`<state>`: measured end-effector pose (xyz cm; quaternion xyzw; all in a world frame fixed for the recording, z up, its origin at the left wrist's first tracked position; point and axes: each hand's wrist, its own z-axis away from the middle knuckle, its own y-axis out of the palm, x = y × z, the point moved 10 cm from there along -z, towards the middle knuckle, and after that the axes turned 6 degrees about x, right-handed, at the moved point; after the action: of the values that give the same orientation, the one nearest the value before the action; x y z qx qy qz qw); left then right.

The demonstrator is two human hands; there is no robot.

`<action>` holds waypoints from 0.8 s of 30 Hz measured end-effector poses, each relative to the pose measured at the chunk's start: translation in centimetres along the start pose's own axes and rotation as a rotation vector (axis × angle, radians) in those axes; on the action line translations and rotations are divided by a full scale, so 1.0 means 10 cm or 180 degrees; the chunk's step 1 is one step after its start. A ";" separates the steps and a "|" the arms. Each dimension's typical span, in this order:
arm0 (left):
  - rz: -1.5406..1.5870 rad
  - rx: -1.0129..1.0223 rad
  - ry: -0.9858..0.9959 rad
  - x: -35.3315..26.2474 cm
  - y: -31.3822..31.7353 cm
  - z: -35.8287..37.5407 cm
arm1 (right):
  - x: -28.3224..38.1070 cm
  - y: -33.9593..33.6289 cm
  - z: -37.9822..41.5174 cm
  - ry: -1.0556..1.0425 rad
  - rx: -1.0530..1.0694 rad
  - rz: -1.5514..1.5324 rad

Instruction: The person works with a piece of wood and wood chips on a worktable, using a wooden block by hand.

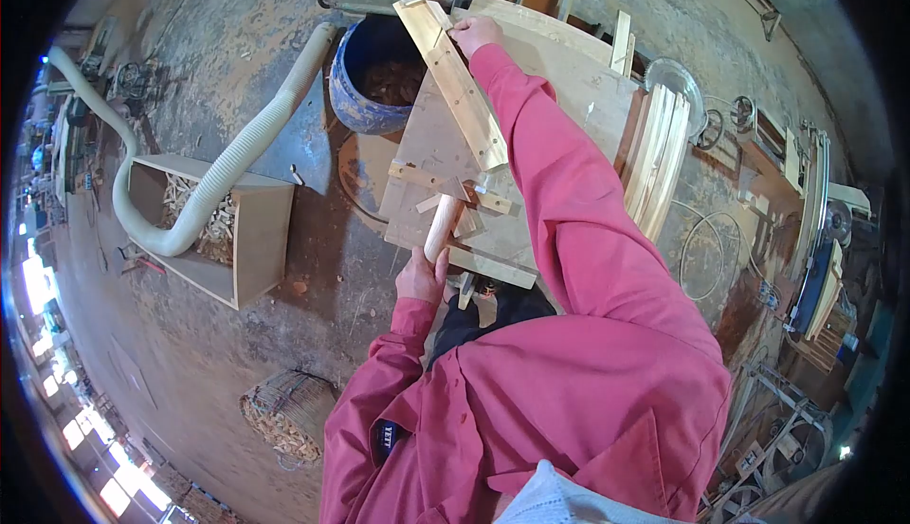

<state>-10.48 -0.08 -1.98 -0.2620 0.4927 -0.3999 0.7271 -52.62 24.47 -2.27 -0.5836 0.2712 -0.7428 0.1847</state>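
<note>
We find the left hand [422,277] closed around a wooden handle [441,228] at the worktop's [578,97] near edge. The right hand [474,34] presses flat, fingers extended, on the long wooden strip [455,83]. We judge the work mid-course, strip still on the jig.

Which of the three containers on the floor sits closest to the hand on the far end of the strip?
The blue bucket, just left of the right hand on the long wooden strip. The wooden box and woven basket lie much farther away.
</note>
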 end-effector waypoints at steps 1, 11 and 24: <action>0.0009 -0.0004 0.0003 -0.03 0.00 -0.04 | 0.01 -0.03 -0.05 -0.0008 -0.0001 -0.0010; 0.0050 0.0077 -0.0122 -0.35 0.00 -0.49 | -0.05 -0.17 -0.68 -0.0185 0.0091 0.0288; 0.0009 -0.0034 -0.0103 -0.13 0.03 -0.22 | -0.22 -0.47 0.02 -0.0086 -0.0290 0.0179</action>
<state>-12.64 1.23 -2.37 -0.2716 0.4833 -0.3918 0.7342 -51.70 29.40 -1.06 -0.5936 0.3185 -0.7162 0.1823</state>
